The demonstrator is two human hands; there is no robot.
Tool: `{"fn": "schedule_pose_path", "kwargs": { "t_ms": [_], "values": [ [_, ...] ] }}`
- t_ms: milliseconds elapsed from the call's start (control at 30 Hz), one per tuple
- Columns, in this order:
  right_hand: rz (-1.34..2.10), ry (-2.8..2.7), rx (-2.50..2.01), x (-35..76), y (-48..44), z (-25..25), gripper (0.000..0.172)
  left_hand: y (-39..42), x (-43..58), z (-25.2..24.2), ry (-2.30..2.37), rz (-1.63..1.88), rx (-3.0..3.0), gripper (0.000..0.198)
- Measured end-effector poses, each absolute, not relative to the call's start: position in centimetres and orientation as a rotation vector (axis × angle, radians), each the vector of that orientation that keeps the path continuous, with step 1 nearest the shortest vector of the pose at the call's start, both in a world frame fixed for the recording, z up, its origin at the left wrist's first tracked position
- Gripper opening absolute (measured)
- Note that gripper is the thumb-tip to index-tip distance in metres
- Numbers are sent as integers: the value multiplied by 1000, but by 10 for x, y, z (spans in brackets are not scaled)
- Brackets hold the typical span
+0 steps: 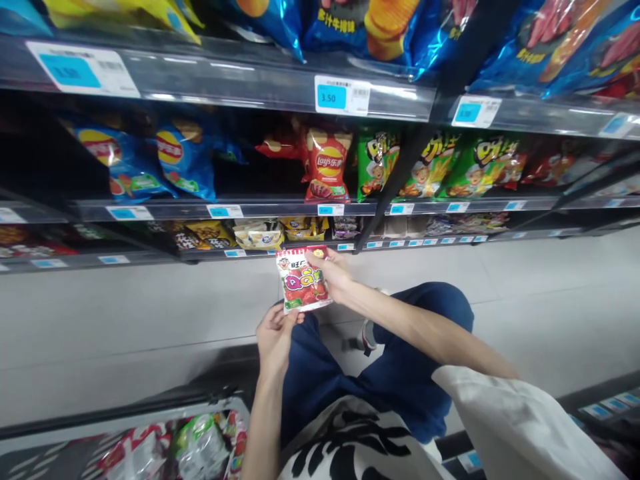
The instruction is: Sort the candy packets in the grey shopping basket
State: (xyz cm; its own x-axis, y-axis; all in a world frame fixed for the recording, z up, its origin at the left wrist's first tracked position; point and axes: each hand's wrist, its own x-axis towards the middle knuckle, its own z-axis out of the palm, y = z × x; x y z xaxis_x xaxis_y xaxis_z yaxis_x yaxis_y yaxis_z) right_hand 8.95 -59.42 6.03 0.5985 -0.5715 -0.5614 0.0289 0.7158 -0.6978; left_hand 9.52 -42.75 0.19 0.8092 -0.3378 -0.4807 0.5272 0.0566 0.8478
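Note:
A small red and white packet of gummy candy, printed with strawberries, is held up in front of the lowest shelf, above my knees. My right hand grips its upper right side, thumb across the front. At the lower left corner, my left hand pinches the bottom edge between thumb and fingers. The packet's back and the fingertips behind it are hidden.
Shelves ahead carry blue chip bags, a red chip bag and green snack bags. Yellow packets sit on the bottom shelf. At lower left stands a grey-rimmed basket with bagged goods. Another shelf edge runs behind at right.

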Motion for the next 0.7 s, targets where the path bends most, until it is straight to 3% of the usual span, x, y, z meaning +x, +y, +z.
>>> {"fn": "schedule_pose_path", "kwargs": {
  "t_ms": [467, 600, 700],
  "values": [
    [-346, 946, -725, 95, -597, 57, 39, -428, 92, -7, 155, -552, 1400, 49],
    [-359, 966, -842, 96, -594, 51, 44, -427, 89, -9, 139, -456, 1413, 44],
    [-340, 908, -973, 94, -587, 48, 61, -425, 85, -10, 65, -320, 1507, 33]
  ]
}}
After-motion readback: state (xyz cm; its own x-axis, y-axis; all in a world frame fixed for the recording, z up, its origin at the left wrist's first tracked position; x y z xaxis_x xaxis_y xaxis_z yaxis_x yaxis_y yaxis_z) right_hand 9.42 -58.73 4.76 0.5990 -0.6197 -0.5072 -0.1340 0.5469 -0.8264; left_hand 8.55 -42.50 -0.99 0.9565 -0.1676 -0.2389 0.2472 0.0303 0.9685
